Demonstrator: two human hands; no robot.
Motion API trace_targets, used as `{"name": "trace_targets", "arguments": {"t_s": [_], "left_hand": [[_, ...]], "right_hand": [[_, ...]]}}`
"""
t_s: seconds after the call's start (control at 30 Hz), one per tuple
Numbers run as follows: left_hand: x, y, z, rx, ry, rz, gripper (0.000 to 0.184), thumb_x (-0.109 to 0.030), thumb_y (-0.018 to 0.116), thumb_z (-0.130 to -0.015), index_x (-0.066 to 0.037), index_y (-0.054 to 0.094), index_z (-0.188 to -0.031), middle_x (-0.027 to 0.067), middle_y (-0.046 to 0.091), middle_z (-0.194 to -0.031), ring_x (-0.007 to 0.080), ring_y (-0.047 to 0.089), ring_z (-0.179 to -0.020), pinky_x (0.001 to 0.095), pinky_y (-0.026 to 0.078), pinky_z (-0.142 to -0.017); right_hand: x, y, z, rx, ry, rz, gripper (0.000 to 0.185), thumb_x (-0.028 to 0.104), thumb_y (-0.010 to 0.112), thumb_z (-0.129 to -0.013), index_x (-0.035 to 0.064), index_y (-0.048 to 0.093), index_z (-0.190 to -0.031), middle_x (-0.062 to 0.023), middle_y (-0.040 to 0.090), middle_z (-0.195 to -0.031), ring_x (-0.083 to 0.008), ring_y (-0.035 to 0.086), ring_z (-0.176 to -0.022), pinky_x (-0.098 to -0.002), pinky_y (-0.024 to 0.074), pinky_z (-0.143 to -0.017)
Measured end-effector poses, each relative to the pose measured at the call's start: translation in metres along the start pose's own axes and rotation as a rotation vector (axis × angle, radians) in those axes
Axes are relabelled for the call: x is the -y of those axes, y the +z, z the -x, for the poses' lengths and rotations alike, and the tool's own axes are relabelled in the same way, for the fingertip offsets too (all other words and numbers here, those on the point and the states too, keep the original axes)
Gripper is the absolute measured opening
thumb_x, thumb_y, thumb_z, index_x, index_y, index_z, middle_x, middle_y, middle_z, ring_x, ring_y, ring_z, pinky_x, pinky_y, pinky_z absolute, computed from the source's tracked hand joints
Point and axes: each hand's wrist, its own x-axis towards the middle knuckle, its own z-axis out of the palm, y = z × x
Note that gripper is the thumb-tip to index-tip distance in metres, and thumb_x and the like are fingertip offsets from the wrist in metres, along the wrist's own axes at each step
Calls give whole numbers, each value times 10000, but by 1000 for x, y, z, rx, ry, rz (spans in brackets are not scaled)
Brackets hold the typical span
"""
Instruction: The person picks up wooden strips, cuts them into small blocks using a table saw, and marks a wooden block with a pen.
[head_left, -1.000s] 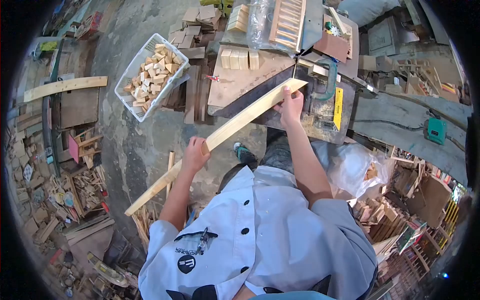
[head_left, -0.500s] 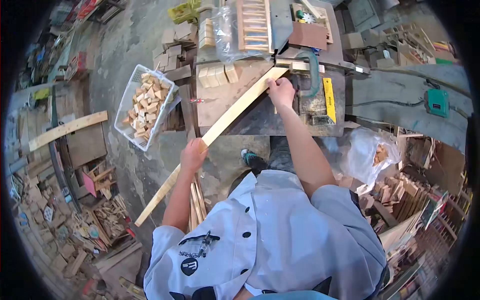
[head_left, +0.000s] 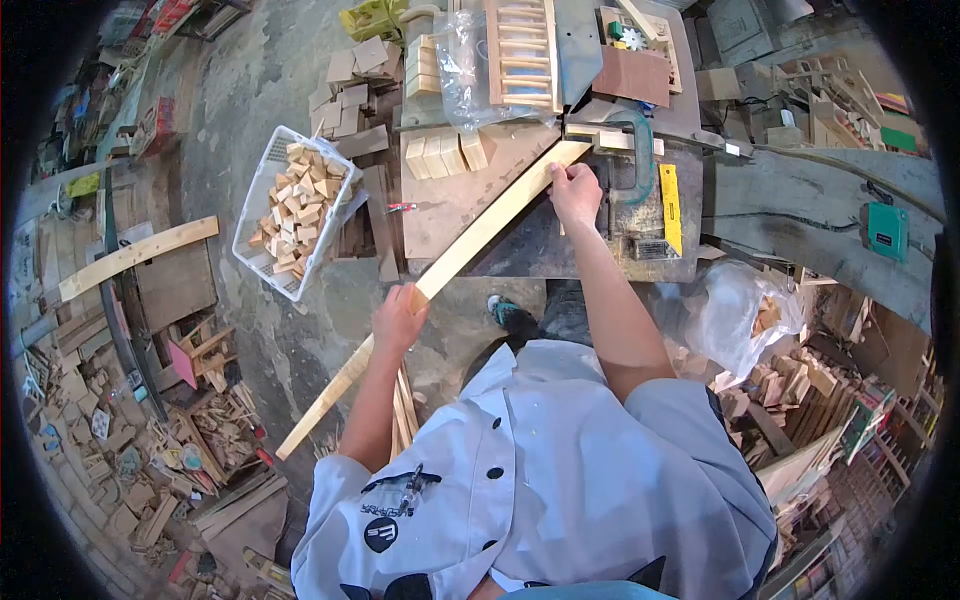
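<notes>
A long pale wooden strip [head_left: 470, 245] runs diagonally from the lower left up onto the worktable [head_left: 540, 262]. Around its middle my left hand [head_left: 398, 318] is closed, in front of the table's edge. Near the strip's upper, slanted end, my right hand [head_left: 575, 195] pinches it over the table. Just right of that end are short wooden pieces [head_left: 610, 137] and a green clamp [head_left: 642, 160]. A yellow ruler-like tool [head_left: 671, 210] lies farther right. Several pale blocks [head_left: 447, 154] stand in a row left of the strip's upper end.
A white basket [head_left: 240, 235] of cut wood blocks stands on the floor at left. A slatted wooden frame [head_left: 523, 55] lies at the table's back. At right are a plastic bag [head_left: 730, 315] and a green box [head_left: 886, 232]. Wood scraps [head_left: 150, 480] cover the lower left.
Over the last second, the strip's upper end has come close to the short pieces and clamp, with both hands still on it. The view has also shifted.
</notes>
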Motion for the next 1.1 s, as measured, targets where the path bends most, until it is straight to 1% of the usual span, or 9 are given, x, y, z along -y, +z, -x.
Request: {"name": "trace_targets", "arguments": {"t_s": [0.03, 0.1, 0.27, 0.37, 0.5, 0.87, 1.0, 1.07, 1.1], "left_hand": [[0, 0, -2, -17, -1, -4, 487, -292, 837, -857, -128, 620, -1261, 109, 651, -1160, 398, 700, -1024, 515, 582, -813], [1, 1, -4, -42, -1, -8, 485, -292, 837, -857, -133, 618, -1260, 106, 649, -1168, 397, 701, -1024, 514, 582, -811], [-5, 1, -3, -133, 39, 30, 443, -260, 869, -819, -124, 647, -1178, 96, 616, -1097, 364, 680, -989, 501, 568, -795], [-12, -5, -4, -76, -25, -46, 461, -234, 892, -783, -105, 681, -1171, 101, 601, -1066, 341, 661, -1004, 489, 573, -805], [-11, -4, -7, -102, 21, -48, 457, -235, 895, -777, -111, 684, -1164, 101, 590, -1041, 340, 659, -984, 488, 570, -792], [-16, -1, -13, -85, 30, -55, 478, -251, 889, -793, -102, 664, -1187, 107, 579, -1070, 349, 649, -1021, 483, 563, -820], [-21, 2, -15, -84, 0, -41, 516, -203, 887, -780, -91, 683, -1240, 118, 591, -1063, 349, 649, -1011, 480, 553, -832], [-28, 10, -20, -218, 64, -47, 574, -227, 883, -785, -126, 656, -1302, 97, 605, -1141, 340, 627, -1095, 504, 521, -931], [-38, 10, -29, -217, 62, -45, 574, -227, 883, -785, -126, 656, -1302, 97, 605, -1141, 340, 627, -1095, 504, 521, -931]], "right_hand": [[3, -3, 2, 6, 1, 8, 372, 364, 738, -1001, -6, 700, -994, -120, 779, -801, -210, 775, -715, -370, 600, -742], [10, -4, 0, 69, 108, -59, 407, 414, 762, -963, 15, 713, -1026, -194, 777, -977, -393, 747, -950, -475, 563, -891], [5, 5, -5, 10, 79, -38, 410, 415, 765, -963, 14, 710, -1030, -201, 773, -982, -403, 744, -956, -479, 565, -891], [6, 5, -6, 35, 104, -37, 418, 419, 767, -961, 11, 708, -1032, -203, 770, -990, -400, 744, -959, -481, 566, -892], [4, 6, -7, 8, 96, -72, 418, 421, 767, -959, 11, 709, -1019, -205, 768, -975, -398, 743, -951, -481, 565, -886], [12, -5, -13, 34, 123, -135, 414, 419, 759, -954, 8, 708, -968, -208, 766, -949, -399, 741, -942, -489, 560, -879], [23, -12, -8, -3, 54, -12, 412, 418, 749, -959, 10, 699, -975, -215, 764, -967, -419, 734, -958, -496, 558, -882], [27, -15, -5, -19, 24, 47, 411, 418, 746, -960, 10, 697, -980, -217, 763, -973, -426, 732, -964, -499, 558, -883], [27, -15, -7, -8, 29, 39, 412, 420, 745, -959, 12, 695, -987, -220, 762, -981, -432, 730, -971, -502, 558, -885]]}}
